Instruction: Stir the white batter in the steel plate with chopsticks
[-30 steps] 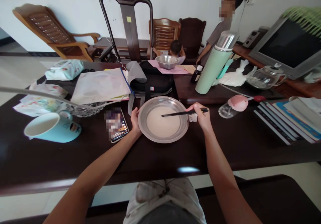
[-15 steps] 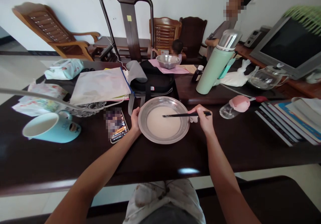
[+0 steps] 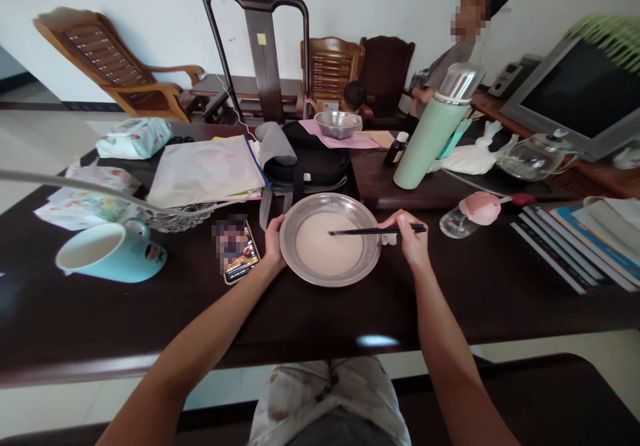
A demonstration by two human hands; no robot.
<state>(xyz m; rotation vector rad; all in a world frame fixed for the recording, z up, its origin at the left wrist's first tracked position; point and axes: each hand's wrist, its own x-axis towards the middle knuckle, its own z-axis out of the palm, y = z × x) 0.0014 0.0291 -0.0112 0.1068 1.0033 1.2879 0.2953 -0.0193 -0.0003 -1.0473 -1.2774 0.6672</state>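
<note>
A shallow steel bowl with pale batter stands on the dark table in front of me. My left hand grips the bowl's left rim. My right hand is closed on a pair of dark chopsticks, which lie level with their tips over the batter. A small white scrap shows under that hand's fingers.
A phone lies left of the bowl, a blue mug on its side farther left. Behind are a black bag, a green flask, a pink-lidded bottle, books and a glass kettle. Two people are beyond the table.
The chopstick tips shifted slightly right across the batter. My view moved a little right. The standing person behind turned away.
</note>
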